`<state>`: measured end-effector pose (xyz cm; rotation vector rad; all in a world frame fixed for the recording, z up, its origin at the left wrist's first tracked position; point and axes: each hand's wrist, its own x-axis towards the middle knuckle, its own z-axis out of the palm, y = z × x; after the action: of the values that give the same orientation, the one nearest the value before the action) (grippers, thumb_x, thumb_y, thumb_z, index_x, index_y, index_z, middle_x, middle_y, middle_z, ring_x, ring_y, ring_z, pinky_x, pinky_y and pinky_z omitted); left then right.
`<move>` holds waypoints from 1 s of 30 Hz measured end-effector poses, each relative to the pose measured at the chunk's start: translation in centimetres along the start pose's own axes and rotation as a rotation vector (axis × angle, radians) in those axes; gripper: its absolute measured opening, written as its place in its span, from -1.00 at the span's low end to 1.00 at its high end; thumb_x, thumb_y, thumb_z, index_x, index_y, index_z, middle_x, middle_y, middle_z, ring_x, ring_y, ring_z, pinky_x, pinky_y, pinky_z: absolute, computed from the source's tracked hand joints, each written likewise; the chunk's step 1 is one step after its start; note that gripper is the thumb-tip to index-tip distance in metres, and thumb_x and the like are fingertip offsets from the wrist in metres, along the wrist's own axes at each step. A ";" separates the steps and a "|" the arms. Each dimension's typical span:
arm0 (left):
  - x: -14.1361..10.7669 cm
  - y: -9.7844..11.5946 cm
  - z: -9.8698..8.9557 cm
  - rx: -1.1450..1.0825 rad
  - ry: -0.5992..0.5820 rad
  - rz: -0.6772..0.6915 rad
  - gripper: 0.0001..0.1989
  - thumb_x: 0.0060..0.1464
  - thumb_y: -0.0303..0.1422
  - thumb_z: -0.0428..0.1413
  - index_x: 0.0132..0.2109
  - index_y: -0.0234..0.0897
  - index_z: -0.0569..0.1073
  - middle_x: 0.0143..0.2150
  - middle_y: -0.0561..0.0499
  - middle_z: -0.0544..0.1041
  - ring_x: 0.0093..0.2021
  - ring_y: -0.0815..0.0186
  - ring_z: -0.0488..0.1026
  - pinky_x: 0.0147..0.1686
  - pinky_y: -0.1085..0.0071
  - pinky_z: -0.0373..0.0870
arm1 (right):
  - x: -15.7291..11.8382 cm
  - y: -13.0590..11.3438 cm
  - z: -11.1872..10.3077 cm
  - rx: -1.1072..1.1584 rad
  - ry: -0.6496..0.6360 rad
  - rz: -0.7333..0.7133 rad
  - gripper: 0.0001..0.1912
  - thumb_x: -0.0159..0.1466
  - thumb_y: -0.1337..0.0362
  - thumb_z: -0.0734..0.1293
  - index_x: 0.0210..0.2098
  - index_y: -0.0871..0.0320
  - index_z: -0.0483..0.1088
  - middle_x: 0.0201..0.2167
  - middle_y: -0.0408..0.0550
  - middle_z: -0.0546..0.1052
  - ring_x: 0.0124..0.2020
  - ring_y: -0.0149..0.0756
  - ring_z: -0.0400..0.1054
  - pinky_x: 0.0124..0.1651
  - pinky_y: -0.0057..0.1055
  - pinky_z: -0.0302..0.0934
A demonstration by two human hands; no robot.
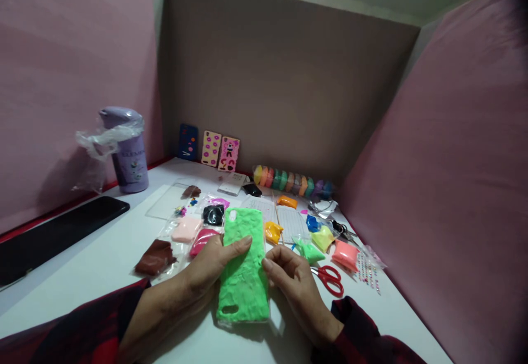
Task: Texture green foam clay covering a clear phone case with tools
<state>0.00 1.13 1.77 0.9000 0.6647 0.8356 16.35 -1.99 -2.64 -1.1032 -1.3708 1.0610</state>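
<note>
One case [244, 281], near centre. Left hand [209, 262] clamped on its left side, thumb on the lumpy green face; right hand [297, 282] at the right edge, can't tell if gripping. Probably light, stiff shell, soft dentable face: hold by edges.

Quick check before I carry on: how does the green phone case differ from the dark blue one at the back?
The green phone case is gripped in the left hand; the dark blue phone case stands by the back wall. The green one's face is undecorated and lumpy, while the blue one's bears small coloured decorations. Both are oblong.
</note>
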 end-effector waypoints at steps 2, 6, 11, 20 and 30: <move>-0.1 0.0 0.0 -0.014 -0.028 0.024 -0.81 -0.01 -0.34 0.22 -0.25 -0.38 0.52 -0.47 -0.08 0.58 -0.53 0.31 0.46 -0.41 0.37 0.45 | 0.0 -0.1 0.1 0.000 0.006 0.008 -0.70 0.17 0.12 0.35 -0.50 0.21 0.27 -0.59 -0.22 0.26 -0.56 -0.49 0.12 -0.50 -0.52 0.01; -0.1 -0.1 -0.1 -0.005 -0.050 0.025 -0.77 -0.01 -0.31 0.23 -0.21 -0.37 0.53 -0.41 -0.11 0.59 -0.46 0.25 0.51 -0.33 0.33 0.47 | -0.1 -0.5 0.2 0.031 -0.006 0.026 -0.72 0.17 0.14 0.34 -0.50 0.19 0.25 -0.61 -0.24 0.25 -0.57 -0.48 0.14 -0.52 -0.52 0.04; 1.0 -1.2 -1.0 0.048 0.072 -0.018 -0.66 -0.14 -0.27 0.31 -0.21 -0.37 0.52 -0.42 -0.13 0.61 -0.48 0.18 0.53 -0.41 0.29 0.49 | -0.1 -0.1 0.3 -0.005 -0.005 0.021 -0.70 0.20 0.11 0.31 -0.50 0.19 0.23 -0.61 -0.24 0.23 -0.57 -0.48 0.11 -0.51 -0.51 0.02; 1.2 -1.7 -1.1 0.032 0.074 0.013 -0.66 -0.12 -0.27 0.30 -0.22 -0.41 0.52 -0.39 -0.16 0.62 -0.46 0.20 0.55 -0.41 0.34 0.50 | -0.2 0.7 0.3 -0.104 0.014 0.020 -0.72 0.20 0.14 0.31 -0.51 0.18 0.22 -0.59 -0.24 0.18 -0.54 -0.46 0.06 -0.49 -0.49 -0.02; 1.2 -1.6 -1.0 0.022 0.075 0.011 -0.67 -0.12 -0.26 0.30 -0.24 -0.41 0.50 -0.43 -0.15 0.61 -0.49 0.17 0.54 -0.43 0.27 0.51 | -0.3 -0.7 0.4 -0.052 0.001 0.036 -0.68 0.21 0.09 0.29 -0.52 0.19 0.23 -0.60 -0.23 0.22 -0.53 -0.45 0.09 -0.47 -0.49 0.00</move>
<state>0.37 1.99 -0.26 0.8963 0.7357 0.8763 15.93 -2.41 -2.07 -1.1707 -1.3888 1.0555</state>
